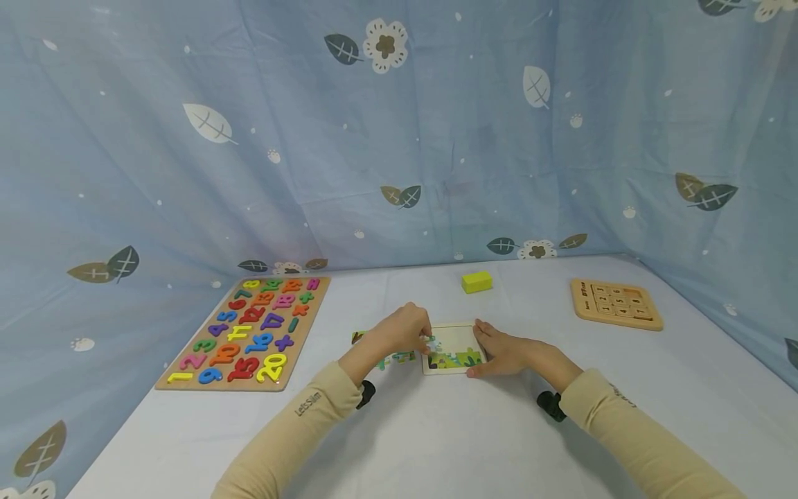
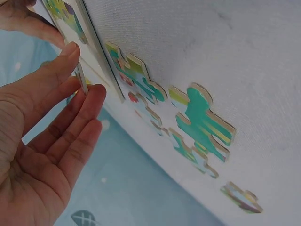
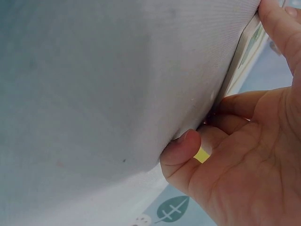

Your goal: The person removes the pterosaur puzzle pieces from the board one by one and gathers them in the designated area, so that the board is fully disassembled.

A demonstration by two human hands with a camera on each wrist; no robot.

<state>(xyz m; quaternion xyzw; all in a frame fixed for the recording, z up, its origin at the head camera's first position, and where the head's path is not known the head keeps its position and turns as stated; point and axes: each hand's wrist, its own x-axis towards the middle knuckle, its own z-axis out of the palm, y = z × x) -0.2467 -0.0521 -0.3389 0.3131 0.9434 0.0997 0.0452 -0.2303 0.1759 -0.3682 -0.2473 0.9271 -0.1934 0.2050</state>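
A small jigsaw puzzle tray [image 1: 458, 335] with a pale wooden rim lies on the table, its near part filled with green pieces [image 1: 460, 360]. My left hand [image 1: 402, 328] is over the tray's left side and pinches a jigsaw piece [image 2: 81, 77] between thumb and fingertips; the left wrist view shows it edge-on. My right hand [image 1: 506, 350] holds the tray by its right side, thumb at the near edge and fingers along the right edge. Several loose jigsaw pieces [image 2: 200, 115] lie left of the tray, partly hidden behind my left hand in the head view.
At the left lies a wooden number board [image 1: 299, 364] with colourful digits and signs. A yellow-green block [image 1: 476, 282] sits behind the tray. Toward the right is a wooden sliding number puzzle [image 1: 617, 303]. A blue patterned curtain [image 1: 436, 138] hangs behind the white table.
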